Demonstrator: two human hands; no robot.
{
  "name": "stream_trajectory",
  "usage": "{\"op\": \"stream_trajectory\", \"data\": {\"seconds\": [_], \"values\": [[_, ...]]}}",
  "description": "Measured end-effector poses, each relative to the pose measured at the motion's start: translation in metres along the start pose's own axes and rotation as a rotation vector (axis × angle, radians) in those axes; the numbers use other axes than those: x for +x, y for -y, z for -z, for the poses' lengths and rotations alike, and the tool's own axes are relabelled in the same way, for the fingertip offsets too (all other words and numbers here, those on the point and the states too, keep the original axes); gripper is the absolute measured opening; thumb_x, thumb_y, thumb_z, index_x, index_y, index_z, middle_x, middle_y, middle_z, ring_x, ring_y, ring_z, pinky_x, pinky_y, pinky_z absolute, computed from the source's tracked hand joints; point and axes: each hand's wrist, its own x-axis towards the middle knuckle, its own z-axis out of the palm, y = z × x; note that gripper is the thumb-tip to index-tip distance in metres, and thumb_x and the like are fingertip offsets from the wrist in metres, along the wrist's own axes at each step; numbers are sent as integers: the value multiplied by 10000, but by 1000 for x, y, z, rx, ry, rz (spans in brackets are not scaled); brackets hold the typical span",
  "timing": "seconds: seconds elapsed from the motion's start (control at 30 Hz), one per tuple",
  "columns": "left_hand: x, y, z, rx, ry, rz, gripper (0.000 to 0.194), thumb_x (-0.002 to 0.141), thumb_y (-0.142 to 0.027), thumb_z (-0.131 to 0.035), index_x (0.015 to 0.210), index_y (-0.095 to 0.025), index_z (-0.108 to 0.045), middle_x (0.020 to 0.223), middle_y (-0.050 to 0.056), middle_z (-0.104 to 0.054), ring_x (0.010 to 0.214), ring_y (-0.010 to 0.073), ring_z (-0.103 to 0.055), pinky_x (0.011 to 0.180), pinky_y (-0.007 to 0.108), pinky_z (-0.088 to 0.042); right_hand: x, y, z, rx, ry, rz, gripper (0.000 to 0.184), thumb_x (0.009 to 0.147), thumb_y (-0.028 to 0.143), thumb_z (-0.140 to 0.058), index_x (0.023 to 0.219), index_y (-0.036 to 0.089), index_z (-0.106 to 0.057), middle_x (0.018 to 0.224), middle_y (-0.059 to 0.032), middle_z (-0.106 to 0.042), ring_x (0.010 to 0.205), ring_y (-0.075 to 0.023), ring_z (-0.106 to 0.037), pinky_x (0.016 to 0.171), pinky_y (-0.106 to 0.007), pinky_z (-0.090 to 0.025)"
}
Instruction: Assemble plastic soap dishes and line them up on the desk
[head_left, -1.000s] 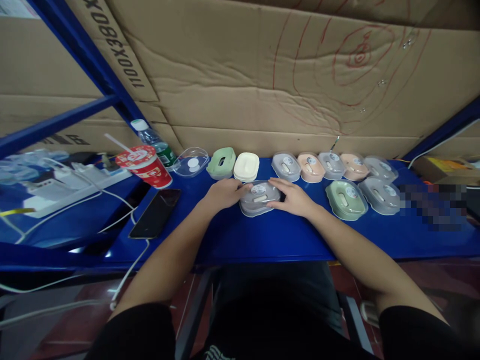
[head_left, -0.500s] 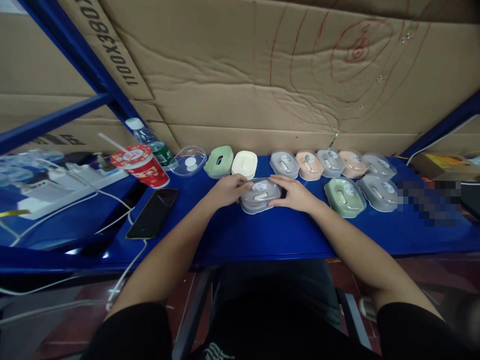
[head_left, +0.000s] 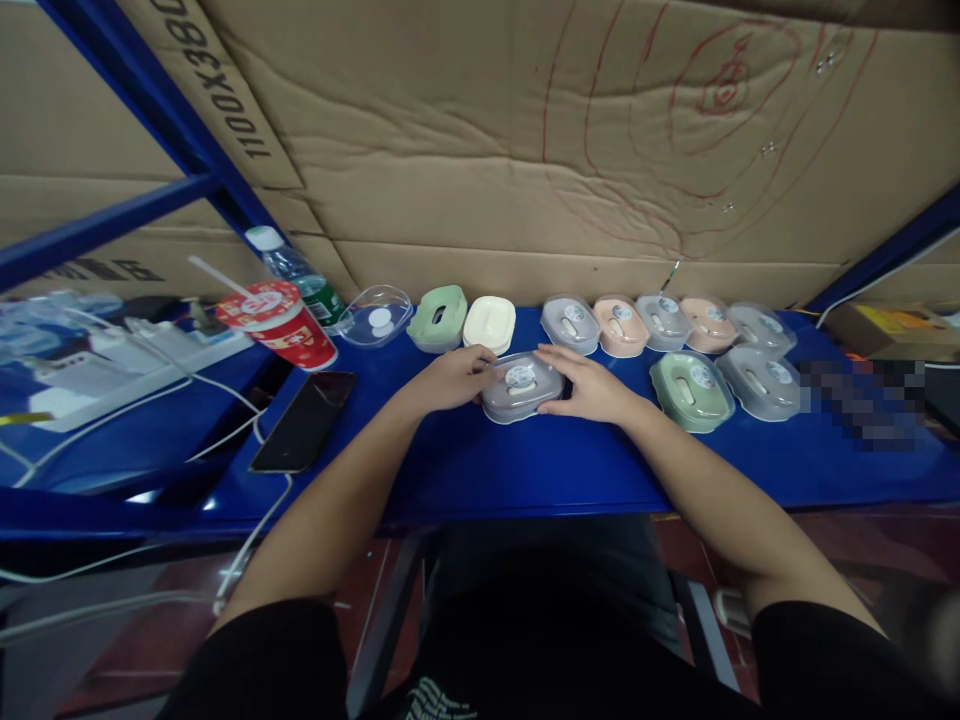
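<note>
A grey lidded box (head_left: 521,389) with a clear lid and a round sticker sits on the blue shelf (head_left: 525,465) in front of me. My left hand (head_left: 450,378) grips its left end, fingers curled against the lid. My right hand (head_left: 589,385) holds its right end, fingers laid over the lid's edge. Just behind the left hand stand a cream box (head_left: 489,324) and a green box (head_left: 438,318). A loose clear lid (head_left: 373,318) lies further left.
A row of grey and pink lidded boxes (head_left: 622,324) lines the cardboard wall, with a green box (head_left: 690,390) and a grey one (head_left: 765,382) in front. At left are a red cup (head_left: 279,326), a bottle (head_left: 296,270), a phone (head_left: 304,420) and a power strip with cables.
The camera view tilted slightly, so everything sits a little higher in the picture. Both hands stay on the grey box, which has shifted little.
</note>
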Motion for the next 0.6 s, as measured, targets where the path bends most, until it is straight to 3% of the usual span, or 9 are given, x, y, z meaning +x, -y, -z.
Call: {"op": "stream_trajectory", "data": {"seconds": [0.33, 0.47, 0.6], "values": [[2, 2, -1, 74, 42, -133, 363, 1017, -453, -512, 1206, -185, -669, 968, 72, -766, 646, 155, -704, 603, 282, -537, 1, 1, 0, -65, 23, -29, 956, 858, 694, -778, 1649, 276, -441, 1656, -143, -503, 1512, -389, -503, 1234, -597, -455], [4, 2, -3, 252, -94, -171, 371, 1013, -476, -521, 1180, -208, -717, 986, 67, -789, 707, 172, -696, 666, 301, -519, 2, 4, 4, -109, 6, -51, 962, 836, 747, -762, 1623, 272, -477, 1612, -152, -548, 1459, -405, -555, 1178, -624, -500], [5, -3, -5, 422, -236, -169, 387, 1006, -510, -558, 1148, -207, -753, 980, 80, -801, 787, 199, -699, 744, 328, -496, 0, 19, 14, -283, -96, -126, 891, 764, 835, -760, 1393, 208, -701, 1541, -194, -605, 1382, -487, -587, 1136, -706, -481]]}}
